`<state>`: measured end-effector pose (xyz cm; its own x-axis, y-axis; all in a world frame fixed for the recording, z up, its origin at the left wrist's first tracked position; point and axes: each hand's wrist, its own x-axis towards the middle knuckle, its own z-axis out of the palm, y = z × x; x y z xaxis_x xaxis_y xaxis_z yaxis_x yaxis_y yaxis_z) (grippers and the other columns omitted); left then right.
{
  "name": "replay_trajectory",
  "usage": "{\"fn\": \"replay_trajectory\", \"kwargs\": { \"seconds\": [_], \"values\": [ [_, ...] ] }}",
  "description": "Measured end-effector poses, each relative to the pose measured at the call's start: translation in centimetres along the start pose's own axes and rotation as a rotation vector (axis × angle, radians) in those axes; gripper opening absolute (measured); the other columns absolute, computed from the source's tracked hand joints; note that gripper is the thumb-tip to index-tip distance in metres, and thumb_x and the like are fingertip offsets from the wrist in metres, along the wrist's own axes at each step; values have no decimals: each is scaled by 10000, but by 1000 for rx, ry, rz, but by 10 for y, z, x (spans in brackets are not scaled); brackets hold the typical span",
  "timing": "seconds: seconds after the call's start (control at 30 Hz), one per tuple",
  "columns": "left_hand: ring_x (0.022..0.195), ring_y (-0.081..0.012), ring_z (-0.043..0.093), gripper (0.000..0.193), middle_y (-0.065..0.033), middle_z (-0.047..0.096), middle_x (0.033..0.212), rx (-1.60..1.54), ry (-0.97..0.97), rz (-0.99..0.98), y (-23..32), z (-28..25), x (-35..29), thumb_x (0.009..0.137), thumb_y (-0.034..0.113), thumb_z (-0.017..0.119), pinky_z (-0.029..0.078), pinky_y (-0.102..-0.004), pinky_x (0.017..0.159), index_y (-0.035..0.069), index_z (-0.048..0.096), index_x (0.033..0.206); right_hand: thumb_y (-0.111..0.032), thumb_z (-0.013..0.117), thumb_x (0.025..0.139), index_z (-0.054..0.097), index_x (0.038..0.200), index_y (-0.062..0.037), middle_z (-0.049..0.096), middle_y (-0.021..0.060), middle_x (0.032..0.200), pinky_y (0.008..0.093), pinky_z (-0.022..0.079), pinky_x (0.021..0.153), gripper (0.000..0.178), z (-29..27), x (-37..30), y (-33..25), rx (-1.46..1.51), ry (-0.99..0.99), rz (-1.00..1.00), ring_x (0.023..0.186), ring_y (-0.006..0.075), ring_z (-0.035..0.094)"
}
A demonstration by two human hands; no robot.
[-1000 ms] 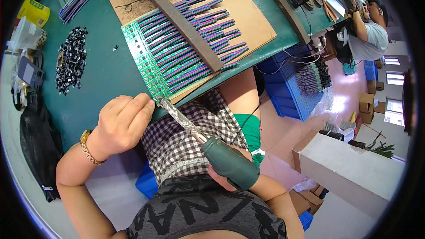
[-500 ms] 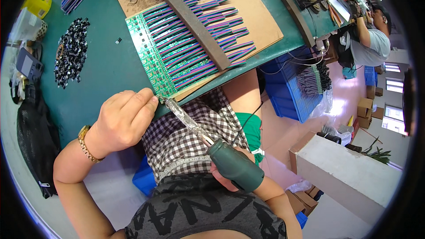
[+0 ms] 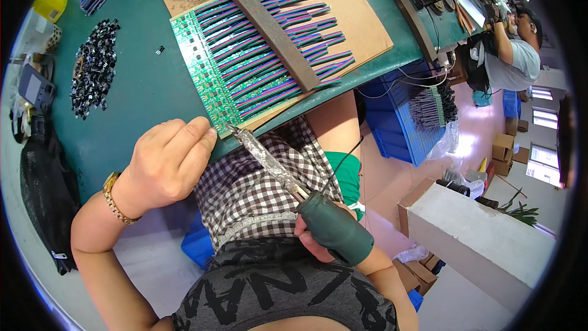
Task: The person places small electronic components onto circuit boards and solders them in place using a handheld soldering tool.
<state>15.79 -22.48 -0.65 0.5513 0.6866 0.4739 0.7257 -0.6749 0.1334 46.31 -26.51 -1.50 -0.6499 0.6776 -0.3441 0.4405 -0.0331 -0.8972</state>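
Clamped in the right hand (image 3: 318, 236) is the dark green handle of a soldering iron (image 3: 288, 181), the grip wrapped tight around it, and its crusted metal shaft runs up and away from that grip to meet the near corner of a long green circuit strip (image 3: 205, 64). Left hand (image 3: 165, 162) sits just across from the tip, fingers curled together at the strip's near end; whether they pinch solder wire or merely steady the board, I cannot tell. Beyond the tip, rows of purple, green and blue ribbon wires (image 3: 269, 61) already lie fanned out along the whole strip, pinned under a dark flat bar (image 3: 260, 21) on a brown board (image 3: 361, 30). Judging by that, the wires are laid and the iron is at the very last pads on the near end, though from here I cannot say which joints are finished. Further off to the left of the grip, a heap of small black parts (image 3: 92, 67) waits on the green bench (image 3: 141, 98).
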Motion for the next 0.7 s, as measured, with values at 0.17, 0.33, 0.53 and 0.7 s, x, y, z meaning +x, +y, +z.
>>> {"fn": "replay_trajectory", "kwargs": {
  "seconds": [0.17,0.33,0.53,0.7],
  "values": [
    [626,-215,579,205,-172,628,879,4,-13,14,0,-1,2,654,-6,670,495,-305,518,-81,624,839,-23,674,816,616,1064,11,670,78,827,274,533,702,257,17,-9,35,36,74,-159,768,153,651],
    [654,-235,592,220,-172,625,875,13,-29,12,0,-1,4,648,2,665,513,-315,552,-84,624,847,-203,742,720,647,1004,-28,660,131,958,296,527,572,347,20,-6,32,202,101,-51,698,240,660],
    [673,-249,600,226,-169,625,868,32,-47,11,1,-3,5,648,11,661,544,-338,621,-85,628,849,-200,732,743,644,1015,-4,663,131,953,297,531,574,347,25,-12,53,303,64,56,724,235,670],
    [676,-253,604,208,-169,626,857,37,-43,9,2,-3,7,659,9,662,548,-345,624,-84,630,842,-194,735,732,649,1027,-4,667,126,951,295,532,580,361,23,-16,50,568,66,302,729,229,671]
  ]
}}
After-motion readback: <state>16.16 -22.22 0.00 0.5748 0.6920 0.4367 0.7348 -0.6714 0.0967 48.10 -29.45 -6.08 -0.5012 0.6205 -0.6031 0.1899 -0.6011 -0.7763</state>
